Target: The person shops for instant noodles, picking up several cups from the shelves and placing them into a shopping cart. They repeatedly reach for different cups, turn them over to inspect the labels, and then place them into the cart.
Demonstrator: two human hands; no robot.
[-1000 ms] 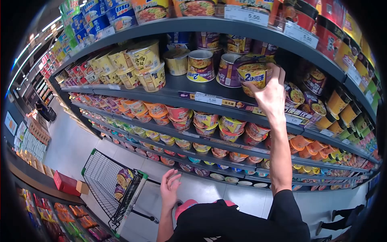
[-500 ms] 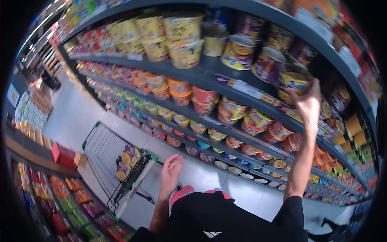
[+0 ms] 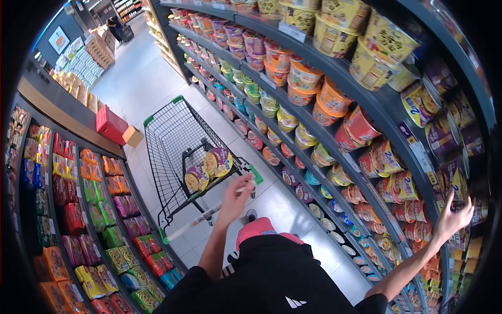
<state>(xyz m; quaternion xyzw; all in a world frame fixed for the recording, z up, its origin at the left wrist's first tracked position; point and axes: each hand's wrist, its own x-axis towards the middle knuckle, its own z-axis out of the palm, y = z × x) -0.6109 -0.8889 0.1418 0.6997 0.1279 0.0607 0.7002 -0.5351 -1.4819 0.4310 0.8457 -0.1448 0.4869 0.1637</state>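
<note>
My right hand (image 3: 454, 220) is at the shelf on the right, its thumb and fingers apart. Just past its fingertips, a purple-and-yellow instant noodle cup (image 3: 453, 177) stands near the shelf's front edge. More purple noodle cups (image 3: 442, 133) line the same shelf. Over the floor in front of my body, my left hand (image 3: 235, 199) hangs with loosely bent fingers and nothing in it. It overlaps the handle end of a shopping cart (image 3: 175, 138) in this view. Purple-and-yellow noodle packs (image 3: 217, 161) lie in the cart near its handle.
Yellow noodle cups (image 3: 334, 35) fill the upper right shelf, with orange cups (image 3: 330, 100) and others below. A left-hand rack holds bagged noodles (image 3: 97, 280). Beyond the cart sit a red box (image 3: 110, 123) and a small cardboard box (image 3: 133, 136). A person (image 3: 114, 29) is far down the aisle.
My view has turned left, bringing the cart closer to the middle. My right hand was around a noodle cup on the shelf; now its fingers are spread beside the cups.
</note>
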